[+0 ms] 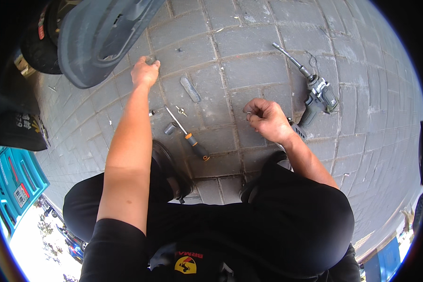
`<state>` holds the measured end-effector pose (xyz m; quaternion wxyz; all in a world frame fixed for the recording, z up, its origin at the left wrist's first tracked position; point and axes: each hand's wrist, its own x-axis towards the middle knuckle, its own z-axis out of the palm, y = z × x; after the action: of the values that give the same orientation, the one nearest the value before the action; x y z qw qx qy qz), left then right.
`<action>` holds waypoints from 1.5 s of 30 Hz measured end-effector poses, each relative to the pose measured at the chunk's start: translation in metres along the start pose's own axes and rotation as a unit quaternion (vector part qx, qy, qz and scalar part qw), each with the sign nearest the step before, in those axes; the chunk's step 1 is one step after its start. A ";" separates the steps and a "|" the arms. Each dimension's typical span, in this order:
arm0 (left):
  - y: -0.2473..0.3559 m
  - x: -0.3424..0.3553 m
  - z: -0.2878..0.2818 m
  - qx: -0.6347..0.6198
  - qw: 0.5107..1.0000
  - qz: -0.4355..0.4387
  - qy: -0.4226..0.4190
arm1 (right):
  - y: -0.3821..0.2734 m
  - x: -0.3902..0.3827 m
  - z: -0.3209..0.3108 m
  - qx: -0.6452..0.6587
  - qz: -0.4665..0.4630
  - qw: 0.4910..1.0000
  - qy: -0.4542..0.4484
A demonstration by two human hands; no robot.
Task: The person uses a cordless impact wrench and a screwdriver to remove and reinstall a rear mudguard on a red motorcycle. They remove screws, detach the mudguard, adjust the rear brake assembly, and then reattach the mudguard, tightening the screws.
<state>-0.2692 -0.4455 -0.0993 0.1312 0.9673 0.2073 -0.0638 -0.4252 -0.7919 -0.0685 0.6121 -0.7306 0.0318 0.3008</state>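
Observation:
My left hand [145,73] reaches far forward to the paving, its fingers curled at a small dark piece [150,60] I cannot make out. My right hand [268,120] is raised over the middle of the paving, thumb and fingers pinched together; what they hold is too small to name. Between my hands lie a grey oblong piece [190,89], a small brass-coloured part [181,111], a short metal cylinder [170,128] and a screwdriver [198,146] with a black and orange handle. Right of my right hand rests a cordless power driver [320,94] with a long metal extension.
A grey plastic panel [96,42] stands at the upper left, beside a black tyre [40,49]. A black bag-like thing [21,129] and a teal case [19,181] are at the left. My knees and shoes frame the near side of the grey paving [249,70].

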 end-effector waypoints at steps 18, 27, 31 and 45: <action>0.082 -0.151 0.039 -0.654 0.528 -0.199 -0.505 | -0.015 0.018 0.009 -0.056 -0.176 0.976 0.113; 0.065 -0.123 0.027 -0.131 0.984 -0.037 -0.117 | 0.007 -0.012 -0.055 -0.006 -0.035 0.964 0.265; 0.050 -0.088 0.023 -0.083 0.995 -0.025 -0.039 | 0.014 -0.013 -0.064 0.022 -0.030 0.960 0.276; 0.063 -0.010 0.041 -0.032 0.998 0.054 -0.005 | 0.052 -0.063 -0.108 -0.124 0.077 0.865 0.480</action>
<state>-0.2546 -0.5162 -0.1223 0.1666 0.9721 0.1558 -0.0546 -0.4551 -0.9238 -0.0757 0.4003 -0.8500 0.3402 -0.0391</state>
